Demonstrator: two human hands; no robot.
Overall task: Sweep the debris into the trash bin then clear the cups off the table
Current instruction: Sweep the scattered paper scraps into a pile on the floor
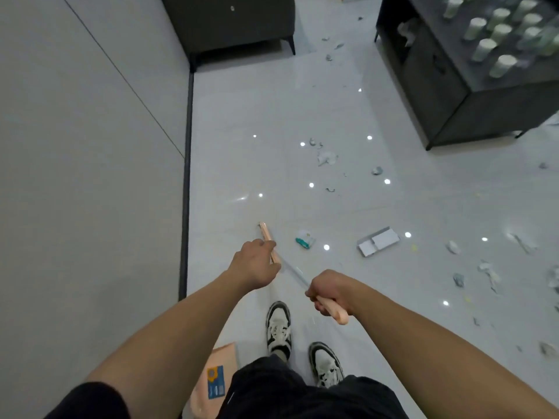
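Note:
My left hand [257,264] is closed around the pink upper end of a handle [266,234]. A thin silver pole [293,273] runs from it down to my right hand [329,291], which grips a pink handle section [338,316]. Whether this is one tool or two, I cannot tell. A pink dustpan-like piece [223,358] with a blue label sits low by my left leg. Torn paper debris [326,157] litters the white floor ahead and to the right. Several pale cups [503,65] stand on the dark table [484,95] at upper right. No trash bin is in view.
A flat white open box [378,240] and a green-white packet [305,238] lie on the floor just ahead. A dark armchair [230,25] stands at the far end by the grey wall [90,146] on my left. My two sneakers [278,328] are below my hands.

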